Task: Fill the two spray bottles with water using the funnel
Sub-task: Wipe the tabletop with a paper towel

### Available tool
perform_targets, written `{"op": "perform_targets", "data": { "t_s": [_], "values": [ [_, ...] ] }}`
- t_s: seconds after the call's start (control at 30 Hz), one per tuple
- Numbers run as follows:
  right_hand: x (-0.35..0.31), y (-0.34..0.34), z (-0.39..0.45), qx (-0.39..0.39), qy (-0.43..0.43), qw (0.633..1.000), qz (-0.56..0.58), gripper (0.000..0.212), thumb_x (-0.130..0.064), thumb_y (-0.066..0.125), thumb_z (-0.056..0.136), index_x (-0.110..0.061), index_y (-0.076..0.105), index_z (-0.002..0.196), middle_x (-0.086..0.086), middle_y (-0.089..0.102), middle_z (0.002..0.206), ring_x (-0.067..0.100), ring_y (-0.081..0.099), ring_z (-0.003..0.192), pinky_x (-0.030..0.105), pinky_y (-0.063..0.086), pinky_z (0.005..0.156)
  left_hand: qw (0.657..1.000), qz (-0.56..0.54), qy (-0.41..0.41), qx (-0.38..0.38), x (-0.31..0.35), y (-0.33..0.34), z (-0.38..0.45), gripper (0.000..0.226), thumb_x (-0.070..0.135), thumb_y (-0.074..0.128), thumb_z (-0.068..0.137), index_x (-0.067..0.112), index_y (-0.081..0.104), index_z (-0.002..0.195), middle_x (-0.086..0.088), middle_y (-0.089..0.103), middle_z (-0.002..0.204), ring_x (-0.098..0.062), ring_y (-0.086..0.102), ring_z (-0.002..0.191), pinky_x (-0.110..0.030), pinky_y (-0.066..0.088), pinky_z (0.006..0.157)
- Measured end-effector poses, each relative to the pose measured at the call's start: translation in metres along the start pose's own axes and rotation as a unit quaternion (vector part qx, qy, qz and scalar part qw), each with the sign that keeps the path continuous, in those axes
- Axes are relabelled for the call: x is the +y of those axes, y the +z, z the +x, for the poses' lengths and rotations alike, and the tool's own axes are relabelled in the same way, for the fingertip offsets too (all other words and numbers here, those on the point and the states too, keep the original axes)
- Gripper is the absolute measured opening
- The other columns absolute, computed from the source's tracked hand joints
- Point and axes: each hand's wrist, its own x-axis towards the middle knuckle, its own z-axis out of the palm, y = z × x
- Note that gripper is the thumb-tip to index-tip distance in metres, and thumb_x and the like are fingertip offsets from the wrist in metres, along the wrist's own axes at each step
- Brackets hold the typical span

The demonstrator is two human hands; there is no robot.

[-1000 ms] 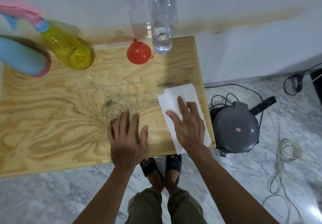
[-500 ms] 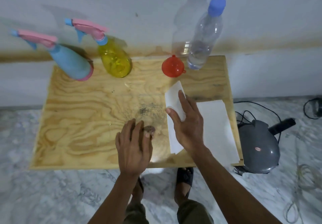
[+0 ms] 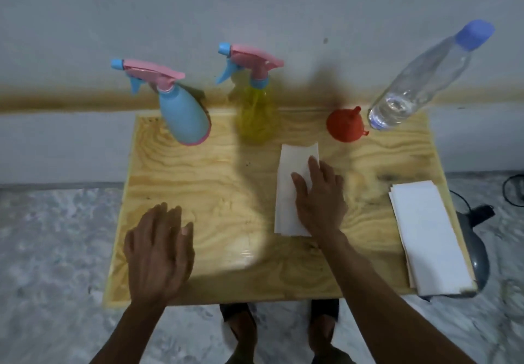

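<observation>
Across the upper edge of the desk [image 3: 198,188] stand my blue spray bottle [image 3: 184,120], yellow spray bottle [image 3: 255,120], the red funnel [image 3: 344,125] and the capped water bottle [image 3: 419,80]. My right hand [image 3: 320,196] lies flat, fingers straight, on a white tissue [image 3: 292,171]; my left hand [image 3: 158,250], blurred, seems open and empty. Sliding the tissue further up could nudge the light funnel or tip the bottles over.

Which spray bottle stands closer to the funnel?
The yellow spray bottle. It stands between the blue spray bottle and the red funnel; the blue one is farther left.
</observation>
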Motion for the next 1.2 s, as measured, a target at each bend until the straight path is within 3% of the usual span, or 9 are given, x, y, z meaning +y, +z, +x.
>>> {"op": "perform_targets", "data": {
  "t_s": [0.03,0.1,0.23,0.3,0.37,0.8,1.0,1.2],
  "values": [
    [0.001,0.005,-0.001,0.016,-0.017,0.999,-0.048,0.055,-0.050,0.053,0.097,-0.019,0.050,0.143,0.007,0.050,0.146,0.035,0.049,0.120,0.048,0.052,0.082,1.000,0.002,0.006,-0.001,-0.006,0.001,0.001,0.045,0.038,0.044,0.097,0.010,0.061,0.127,-0.014,0.052,0.140,-0.035,0.048,0.130,-0.051,0.035,0.101],
    [0.000,0.013,-0.003,0.020,-0.009,0.994,-0.112,0.060,-0.056,0.049,0.096,-0.020,0.048,0.144,0.010,0.040,0.154,0.037,0.043,0.127,0.050,0.045,0.090,1.000,0.001,0.014,-0.002,-0.016,0.002,0.003,0.047,0.041,0.043,0.096,0.011,0.062,0.127,-0.013,0.051,0.142,-0.034,0.048,0.131,-0.052,0.033,0.103],
    [-0.002,0.021,-0.008,-0.022,0.005,0.991,-0.134,0.070,-0.064,0.027,0.099,-0.030,0.015,0.159,0.001,0.001,0.168,0.030,0.006,0.153,0.055,0.015,0.117,1.000,0.014,0.013,0.008,-0.027,0.008,0.004,0.048,0.040,0.045,0.095,0.010,0.064,0.127,-0.015,0.051,0.143,-0.036,0.048,0.131,-0.055,0.031,0.105],
    [0.000,0.026,-0.008,-0.055,0.004,0.990,-0.131,0.071,-0.067,0.016,0.099,-0.032,-0.001,0.159,-0.005,-0.011,0.167,0.023,-0.013,0.154,0.056,-0.001,0.121,0.999,0.028,0.020,0.021,-0.032,0.012,0.004,0.047,0.039,0.046,0.095,0.009,0.064,0.127,-0.017,0.052,0.143,-0.037,0.049,0.131,-0.057,0.031,0.105],
    [0.001,0.029,-0.007,-0.077,0.005,0.988,-0.137,0.069,-0.065,0.011,0.100,-0.032,-0.007,0.158,-0.008,-0.014,0.166,0.021,-0.019,0.153,0.057,-0.007,0.121,0.999,0.036,0.024,0.028,-0.037,0.015,0.003,0.047,0.038,0.047,0.096,0.009,0.063,0.129,-0.017,0.052,0.145,-0.036,0.048,0.133,-0.057,0.030,0.107],
    [-0.026,0.036,-0.010,-0.085,0.015,0.989,-0.117,0.059,-0.049,0.004,0.106,-0.024,0.001,0.159,-0.014,-0.008,0.166,0.020,-0.020,0.152,0.063,-0.011,0.118,1.000,0.016,0.019,0.017,-0.050,0.021,-0.001,0.052,0.038,0.051,0.096,0.011,0.055,0.140,-0.014,0.044,0.154,-0.030,0.037,0.146,-0.058,0.023,0.117],
    [-0.061,0.060,-0.020,-0.102,-0.008,0.987,-0.127,0.056,-0.047,0.004,0.106,-0.028,-0.008,0.157,-0.015,-0.015,0.165,0.019,-0.026,0.150,0.066,-0.016,0.115,1.000,-0.006,0.006,0.018,-0.059,0.022,-0.003,0.052,0.036,0.051,0.097,0.008,0.054,0.140,-0.015,0.042,0.155,-0.031,0.034,0.147,-0.059,0.024,0.117],
    [-0.113,0.088,-0.030,-0.121,-0.064,0.981,-0.134,0.056,-0.041,0.011,0.107,-0.027,-0.006,0.158,-0.014,-0.012,0.166,0.021,-0.025,0.150,0.069,-0.014,0.111,0.999,-0.038,-0.011,0.002,-0.070,0.017,-0.007,0.055,0.035,0.045,0.100,0.001,0.049,0.143,-0.016,0.040,0.156,-0.028,0.029,0.150,-0.056,0.021,0.121]
  ]
}}
